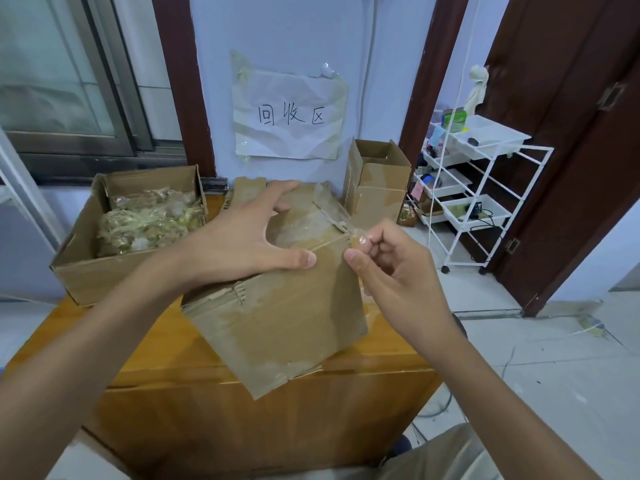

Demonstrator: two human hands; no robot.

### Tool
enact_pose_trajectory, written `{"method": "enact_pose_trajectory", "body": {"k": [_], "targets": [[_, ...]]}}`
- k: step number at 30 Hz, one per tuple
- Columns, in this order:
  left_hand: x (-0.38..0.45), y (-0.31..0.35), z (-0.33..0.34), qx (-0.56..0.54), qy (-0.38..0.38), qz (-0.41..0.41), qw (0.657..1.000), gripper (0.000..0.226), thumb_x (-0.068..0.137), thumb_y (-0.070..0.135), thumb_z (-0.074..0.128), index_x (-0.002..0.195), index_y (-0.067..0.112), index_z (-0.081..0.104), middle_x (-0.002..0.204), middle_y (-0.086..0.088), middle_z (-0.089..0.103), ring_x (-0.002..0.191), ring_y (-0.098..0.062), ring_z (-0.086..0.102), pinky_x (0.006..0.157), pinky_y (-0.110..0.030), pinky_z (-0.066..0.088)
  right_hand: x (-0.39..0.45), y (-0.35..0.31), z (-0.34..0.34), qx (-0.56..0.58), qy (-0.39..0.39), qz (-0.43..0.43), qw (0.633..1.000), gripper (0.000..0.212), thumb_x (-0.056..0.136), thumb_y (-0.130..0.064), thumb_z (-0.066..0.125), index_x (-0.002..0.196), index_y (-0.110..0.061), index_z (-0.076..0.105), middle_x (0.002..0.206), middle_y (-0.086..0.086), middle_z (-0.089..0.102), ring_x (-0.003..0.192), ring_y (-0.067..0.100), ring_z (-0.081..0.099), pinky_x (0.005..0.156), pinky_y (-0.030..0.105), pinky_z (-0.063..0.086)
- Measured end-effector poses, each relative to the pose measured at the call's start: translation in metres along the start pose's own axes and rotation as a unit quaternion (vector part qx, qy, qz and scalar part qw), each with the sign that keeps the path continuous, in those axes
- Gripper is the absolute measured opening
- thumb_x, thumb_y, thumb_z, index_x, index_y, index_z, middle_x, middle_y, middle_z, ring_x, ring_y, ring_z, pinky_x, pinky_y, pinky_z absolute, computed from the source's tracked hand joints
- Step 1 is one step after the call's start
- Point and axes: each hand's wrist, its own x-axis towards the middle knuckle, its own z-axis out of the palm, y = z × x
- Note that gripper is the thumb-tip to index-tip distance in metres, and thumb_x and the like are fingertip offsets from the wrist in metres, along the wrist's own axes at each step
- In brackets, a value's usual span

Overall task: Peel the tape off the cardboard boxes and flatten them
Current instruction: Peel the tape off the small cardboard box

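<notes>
A closed brown cardboard box (277,327), tilted toward me, rests on the wooden table (214,403). Clear tape (311,223) covers its top seam and is partly lifted at the right corner. My left hand (239,237) lies spread on the top of the box, thumb along its front edge, pressing it down. My right hand (391,268) is at the box's upper right corner, thumb and forefinger pinched on the loose end of the clear tape (360,242).
An open cardboard box (79,268) holding crumpled used tape stands at the table's left. A smaller open box (377,188) stands upright at the back right. A white wire cart (485,188) is on the floor to the right, beside a dark door (571,133).
</notes>
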Motion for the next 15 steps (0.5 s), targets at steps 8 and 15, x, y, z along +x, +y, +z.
{"method": "enact_pose_trajectory", "body": {"k": [8,15], "targets": [[-0.013,0.004,-0.002,0.009,0.004,0.032,0.999,0.122,0.052,0.082,0.073,0.154,0.061,0.010,0.148,0.027,0.040,0.140,-0.001,0.038,0.112,-0.030,0.033,0.019,-0.013,-0.038,0.038,-0.112,-0.014,0.993,0.021,0.099,-0.003,0.070,0.084,-0.002,0.055,0.071,0.009,0.053,0.061,0.009,0.051,0.055,0.016,0.041],[-0.035,0.017,0.013,0.138,0.110,0.101,0.979,0.125,0.057,0.079,0.071,0.160,0.049,0.008,0.159,0.020,0.035,0.140,-0.004,0.037,0.115,-0.045,0.038,-0.013,-0.014,-0.022,-0.088,-0.065,-0.053,0.993,0.033,0.088,-0.060,0.071,0.102,-0.032,0.063,0.104,-0.009,0.065,0.096,0.020,0.066,0.071,0.050,0.056]]}}
